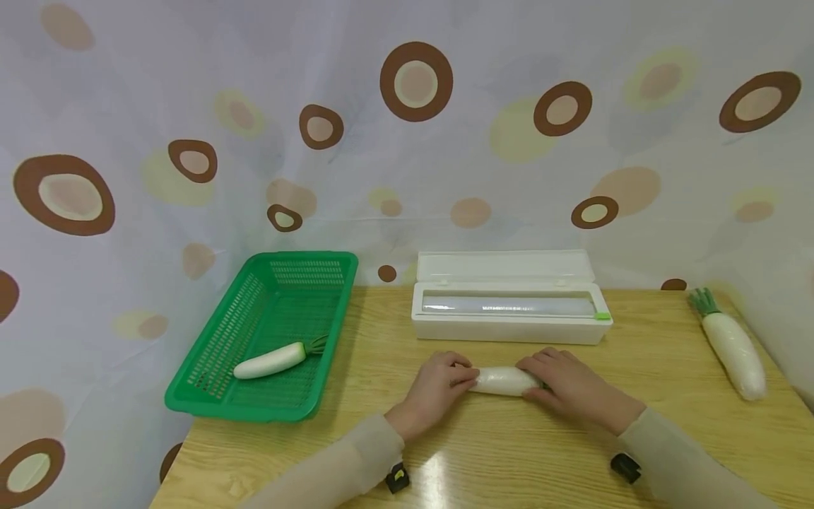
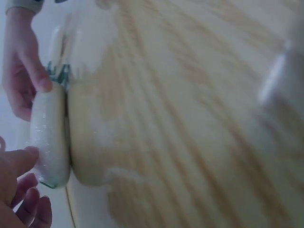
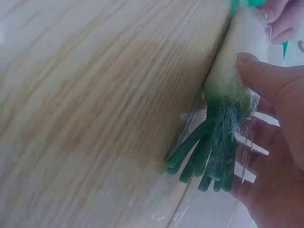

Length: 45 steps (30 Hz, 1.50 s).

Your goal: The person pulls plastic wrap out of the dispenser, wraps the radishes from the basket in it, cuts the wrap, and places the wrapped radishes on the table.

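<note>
A white radish (image 1: 505, 380) wrapped in clear plastic film lies sideways on the table. Its left end is held by my left hand (image 1: 435, 389), whose fingertips meet the film in the left wrist view. Around the leafy end, my right hand (image 1: 572, 385) grips with the thumb on the near side and the fingers behind. Green stems (image 3: 209, 147) stick out there under loose, crinkled film (image 3: 242, 152). Just behind the radish stands a white film box (image 1: 509, 329) with its lid raised and a roll of cling film (image 1: 509, 305) inside.
A green basket (image 1: 181, 396) at the left contains another radish (image 1: 270, 361) with green stems. Near the table's right edge lies a film-wrapped radish (image 1: 734, 353). The wooden table (image 1: 496, 459) meets a patterned curtain (image 1: 356, 177) at the back.
</note>
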Each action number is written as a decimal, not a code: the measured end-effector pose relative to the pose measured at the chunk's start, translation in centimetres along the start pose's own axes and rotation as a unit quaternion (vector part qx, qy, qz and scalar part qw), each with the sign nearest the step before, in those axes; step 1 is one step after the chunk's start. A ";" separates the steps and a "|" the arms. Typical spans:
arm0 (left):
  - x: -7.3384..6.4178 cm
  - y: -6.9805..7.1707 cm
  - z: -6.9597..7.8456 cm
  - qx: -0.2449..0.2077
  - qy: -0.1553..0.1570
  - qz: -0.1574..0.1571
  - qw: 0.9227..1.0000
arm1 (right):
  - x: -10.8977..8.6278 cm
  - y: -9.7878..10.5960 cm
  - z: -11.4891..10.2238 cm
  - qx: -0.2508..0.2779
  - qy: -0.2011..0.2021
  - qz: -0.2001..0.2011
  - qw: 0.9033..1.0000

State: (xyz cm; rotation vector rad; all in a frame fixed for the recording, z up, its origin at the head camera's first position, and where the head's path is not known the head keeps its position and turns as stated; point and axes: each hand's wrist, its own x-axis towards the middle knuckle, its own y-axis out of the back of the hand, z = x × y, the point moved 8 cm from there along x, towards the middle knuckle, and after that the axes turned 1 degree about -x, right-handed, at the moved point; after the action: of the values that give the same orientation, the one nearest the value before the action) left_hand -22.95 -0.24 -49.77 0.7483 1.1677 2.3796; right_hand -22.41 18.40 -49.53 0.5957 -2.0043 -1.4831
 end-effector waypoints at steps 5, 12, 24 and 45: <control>0.2 -0.2 0.3 0.072 -0.056 -0.017 0.996 | 0.0 0.2 0.0 0.003 0.012 0.007 1.000; 1.0 -0.3 0.4 0.095 -0.078 -0.066 0.990 | -0.2 0.2 -0.1 0.006 0.024 0.006 1.000; 1.9 -1.5 -0.1 0.087 -0.068 -0.144 0.983 | -0.2 0.6 -0.2 0.004 0.032 0.002 0.999; 1.2 -1.5 -1.9 -0.165 0.055 -0.024 0.984 | -0.5 0.2 0.5 0.031 0.012 -0.004 0.999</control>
State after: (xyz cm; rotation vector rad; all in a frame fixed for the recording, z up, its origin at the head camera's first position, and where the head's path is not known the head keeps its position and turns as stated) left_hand -24.94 0.19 -51.64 0.4778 0.7890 2.5113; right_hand -22.37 19.09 -49.56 0.6435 -2.0381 -1.4168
